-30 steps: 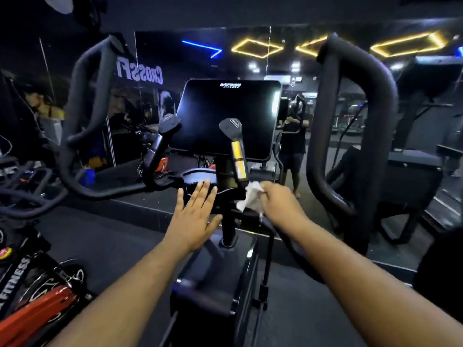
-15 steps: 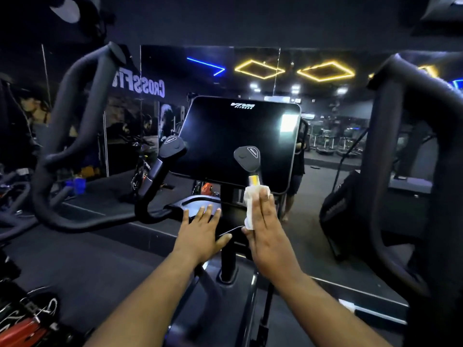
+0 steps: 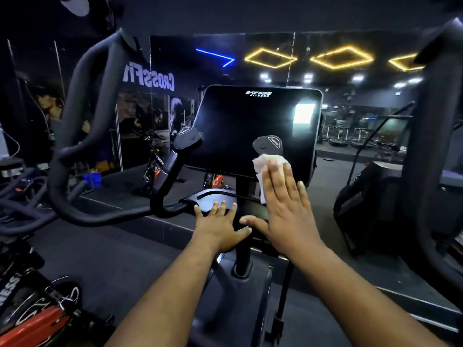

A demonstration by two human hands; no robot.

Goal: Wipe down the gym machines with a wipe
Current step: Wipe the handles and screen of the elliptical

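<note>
Hands both on the machine's centre console. Our right hand [image 3: 288, 209] has fingers straight and close together, pressing a crumpled white wipe [image 3: 266, 169] flat against the right inner grip post, just under its dark grey paddle-shaped cap [image 3: 267, 145]. Wipe sticks out above and to the left of the fingertips; its lower edge hangs down beside the index finger. Whether the thumb touches anything, we cannot tell; it points left, toward the other hand.

Our left hand [image 3: 219, 227] lies palm down on the glossy black tray [image 3: 213, 196] below the screen, fingers straight and slightly spread, thumb out to the right, nearly meeting the right thumb.

Behind the hands: black rectangular console screen [image 3: 250, 126], dark, white logo at top, bright window glare at upper right. Left inner grip, a black curved bar with a grey paddle cap [image 3: 188, 137], stands untouched. Thick black padded loop handlebar [image 3: 82, 116] rises on the left, another [image 3: 433, 146] on the right. Red-and-black bike frame [image 3: 37, 319] at lower left. Mirror wall [image 3: 150, 78] ahead shows reversed lettering and yellow diamond ceiling lights.
</note>
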